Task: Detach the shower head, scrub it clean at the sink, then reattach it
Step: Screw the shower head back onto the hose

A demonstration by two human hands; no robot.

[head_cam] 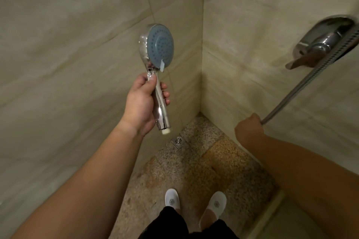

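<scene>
Head view: shower head (159, 48), free of its hose (303, 83), stands upright in the left hand (142, 103), fingers wrapped round the chrome handle. Right hand (248, 128) grips the hose end, its coupling hidden. Either detachment is complete or reattachment is due; soiling unreadable.

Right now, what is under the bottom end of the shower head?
Below the shower head, held by the left hand, lies speckled floor with a floor drain. Its white threaded end is bare; no hose is attached.
</scene>
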